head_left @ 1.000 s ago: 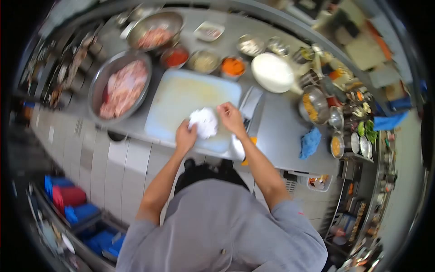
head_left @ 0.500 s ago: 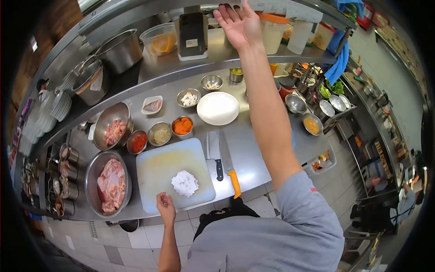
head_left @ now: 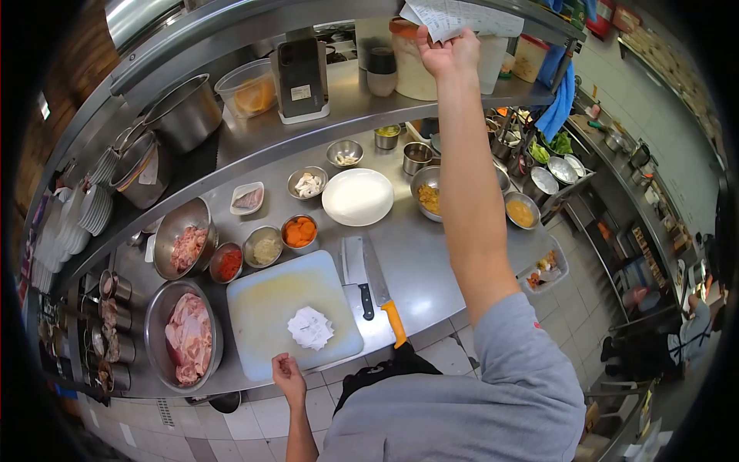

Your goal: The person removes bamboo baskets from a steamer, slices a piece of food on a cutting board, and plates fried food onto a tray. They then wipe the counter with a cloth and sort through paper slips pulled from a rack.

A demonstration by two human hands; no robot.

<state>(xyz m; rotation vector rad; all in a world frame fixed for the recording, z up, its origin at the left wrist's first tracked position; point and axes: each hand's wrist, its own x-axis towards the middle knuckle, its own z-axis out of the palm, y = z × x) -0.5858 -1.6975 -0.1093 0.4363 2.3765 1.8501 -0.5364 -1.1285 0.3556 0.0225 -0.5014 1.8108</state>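
My right hand [head_left: 449, 52] is raised to the upper shelf, its fingers closed on the lower edge of the paper slips [head_left: 462, 17] that hang from the rail. Just off the lower edge of the cutting board [head_left: 262, 308], my left hand [head_left: 287, 375] hovers with curled fingers. What it holds, if anything, is too small to make out. A crumpled white paper [head_left: 310, 328] lies on the board. Beside the board are a cleaver [head_left: 353, 262] and a knife with an orange handle [head_left: 395, 322]. A white plate [head_left: 358, 197] sits above them.
Raw meat fills a steel bowl [head_left: 215, 358] left of the board. Small bowls of carrots [head_left: 299, 231], red pieces [head_left: 229, 265] and mushrooms [head_left: 309, 184] stand behind it. The metal shelf [head_left: 331, 119] crosses above the counter. A person [head_left: 689, 335] is at the far right.
My right hand has gone from spread fingers beside the slips to gripping them, and the slips now tilt. My left hand stays low by the board. The camera view has shifted slightly.
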